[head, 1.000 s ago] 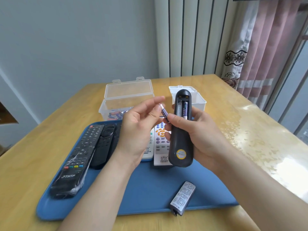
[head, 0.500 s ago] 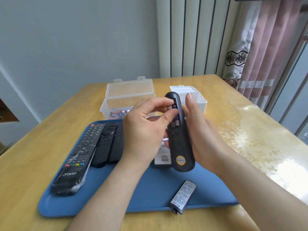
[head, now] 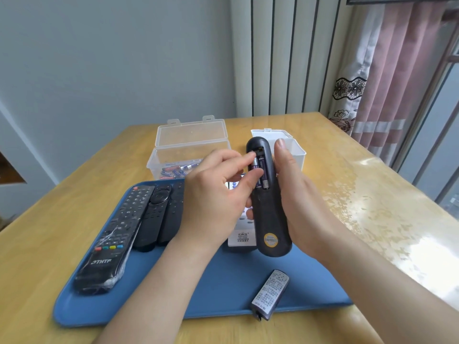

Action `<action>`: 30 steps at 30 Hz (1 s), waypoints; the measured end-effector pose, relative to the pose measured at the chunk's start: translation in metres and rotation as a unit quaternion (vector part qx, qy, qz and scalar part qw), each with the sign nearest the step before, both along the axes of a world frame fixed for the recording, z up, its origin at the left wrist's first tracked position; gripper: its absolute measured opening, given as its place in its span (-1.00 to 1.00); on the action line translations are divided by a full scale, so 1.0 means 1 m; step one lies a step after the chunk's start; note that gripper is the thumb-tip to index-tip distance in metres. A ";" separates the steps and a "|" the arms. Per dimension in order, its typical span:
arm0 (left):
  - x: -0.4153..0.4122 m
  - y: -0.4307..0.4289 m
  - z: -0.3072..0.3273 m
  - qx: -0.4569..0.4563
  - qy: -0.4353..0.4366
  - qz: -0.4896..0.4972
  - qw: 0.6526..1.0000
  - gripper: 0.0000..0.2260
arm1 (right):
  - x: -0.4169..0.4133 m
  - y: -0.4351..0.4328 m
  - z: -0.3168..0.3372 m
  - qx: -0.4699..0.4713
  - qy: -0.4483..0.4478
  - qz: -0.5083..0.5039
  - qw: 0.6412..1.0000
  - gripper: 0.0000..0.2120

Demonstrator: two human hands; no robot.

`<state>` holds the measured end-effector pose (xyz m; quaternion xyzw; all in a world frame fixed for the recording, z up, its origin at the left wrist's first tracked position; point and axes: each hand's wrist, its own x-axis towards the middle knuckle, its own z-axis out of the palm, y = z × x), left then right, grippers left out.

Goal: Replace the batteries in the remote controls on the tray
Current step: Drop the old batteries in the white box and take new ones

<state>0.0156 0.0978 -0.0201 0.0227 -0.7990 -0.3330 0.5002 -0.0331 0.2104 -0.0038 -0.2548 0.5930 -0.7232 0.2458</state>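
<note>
My right hand [head: 301, 199] grips a black remote [head: 269, 219] upright above the blue tray [head: 223, 291], its back facing me and its battery bay open. Two purple batteries sit in the bay; the right battery [head: 263, 173] lies flat. My left hand [head: 218, 194] pinches the left battery [head: 254, 165] with thumb and forefinger at the bay. The remote's battery cover [head: 270, 294] lies at the tray's front edge. Three dark remotes [head: 116, 234] lie on the tray's left, and a white remote [head: 242, 234] lies partly hidden behind my hands.
A clear open box [head: 173, 150] holding several purple batteries stands behind the tray. A white open box [head: 296, 150] stands to its right, behind the held remote. The wooden table [head: 360, 194] reaches right toward a window and pink curtain.
My left hand brought the loose battery from beside the remote into the open bay. The remote turned a little and my right thumb moved off its front to its right edge.
</note>
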 end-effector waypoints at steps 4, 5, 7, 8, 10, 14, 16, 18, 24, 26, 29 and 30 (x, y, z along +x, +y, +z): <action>-0.003 0.000 -0.007 -0.195 -0.023 0.081 0.977 -0.77 | -0.004 0.000 -0.001 -0.012 -0.009 -0.041 0.999 -0.61; -0.003 0.002 -0.008 -0.225 -0.043 0.097 0.969 -0.76 | -0.005 0.000 -0.002 -0.016 -0.014 -0.050 0.999 -0.68; -0.003 0.005 -0.009 -0.243 -0.091 0.097 0.961 -0.75 | -0.009 0.001 -0.004 -0.010 -0.017 -0.052 0.998 -0.81; -0.003 0.005 -0.011 -0.239 -0.114 0.083 0.961 -0.75 | -0.011 0.001 -0.006 -0.004 -0.018 -0.046 0.999 -0.84; -0.003 0.003 -0.013 -0.216 -0.147 0.053 0.964 -0.75 | -0.016 0.002 -0.009 0.006 -0.016 -0.031 0.999 -0.86; -0.001 -0.002 -0.007 -0.159 -0.175 0.023 0.971 -0.69 | -0.032 0.005 -0.012 0.073 0.043 -0.044 0.995 -0.89; 0.005 -0.001 0.002 -0.134 -0.204 0.003 0.970 -0.74 | -0.043 0.007 -0.014 0.107 0.085 -0.094 0.986 -0.85; 0.014 0.003 0.014 -0.109 -0.300 -0.049 0.946 -0.86 | -0.050 0.010 -0.017 0.140 0.113 -0.139 0.974 -0.86; 0.025 0.028 0.019 -0.273 -0.578 -0.109 0.761 -0.64 | -0.053 0.009 -0.020 0.192 0.145 -0.159 0.958 -0.89; 0.022 0.033 0.016 -0.262 -0.588 -0.137 0.753 -0.69 | -0.051 0.009 -0.022 0.191 0.111 -0.132 0.966 -0.87; 0.019 0.030 0.011 -0.213 -0.583 -0.178 0.764 -0.78 | -0.046 0.007 -0.022 0.152 0.018 -0.076 0.985 -0.86; 0.019 0.027 0.012 -0.186 -0.566 -0.189 0.781 -0.81 | -0.044 0.006 -0.022 0.133 -0.012 -0.065 0.989 -0.86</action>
